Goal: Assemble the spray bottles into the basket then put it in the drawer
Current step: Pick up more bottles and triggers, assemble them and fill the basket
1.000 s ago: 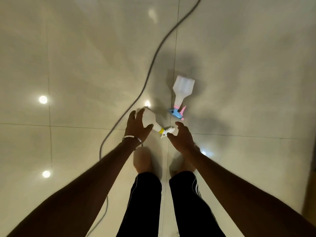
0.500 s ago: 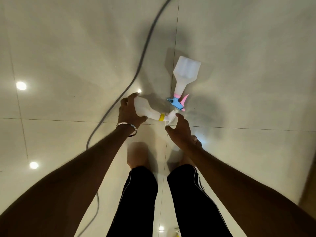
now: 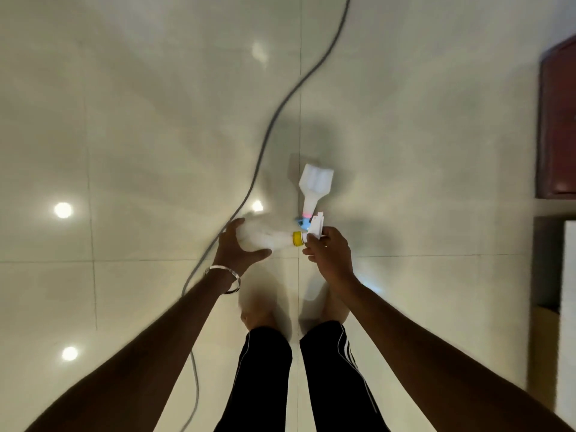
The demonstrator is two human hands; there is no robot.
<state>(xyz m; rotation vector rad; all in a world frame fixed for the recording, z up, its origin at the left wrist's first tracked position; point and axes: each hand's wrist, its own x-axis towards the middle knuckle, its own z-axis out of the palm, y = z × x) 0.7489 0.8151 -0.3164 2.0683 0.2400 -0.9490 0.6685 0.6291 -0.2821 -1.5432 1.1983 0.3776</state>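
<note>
Head view looks straight down on a pale tiled floor (image 3: 420,120); no basket or drawer shows that I can be sure of, only a dark red panel (image 3: 558,126) at the right edge, well apart from my fingers; a grey cable (image 3: 271,126) snakes down the floor and passes just beside my left knuckles; my legs and bare feet sit below both wrists.

I hold one bottle (image 3: 261,238) lying sideways off the floor between my hands; my left hand (image 3: 237,247) is wrapped around its body, thumb under, fingers over the far side; my right hand (image 3: 330,254) is pinched on the white sprayer (image 3: 316,227) at the neck, fingertips just past the yellow collar (image 3: 297,238); a second bottle (image 3: 314,185) lies on the tiles beyond my right fingertips, its pink and blue head partly hidden behind the sprayer.

My judgement is that the step in hand is seating the sprayer on the bottle; to do it well I would keep the left grip firm but not crushing, since the body looks thin-walled; line the sprayer square with the neck before turning, so the collar does not cross-thread; turn from the collar, not the trigger; then go for the second bottle.
</note>
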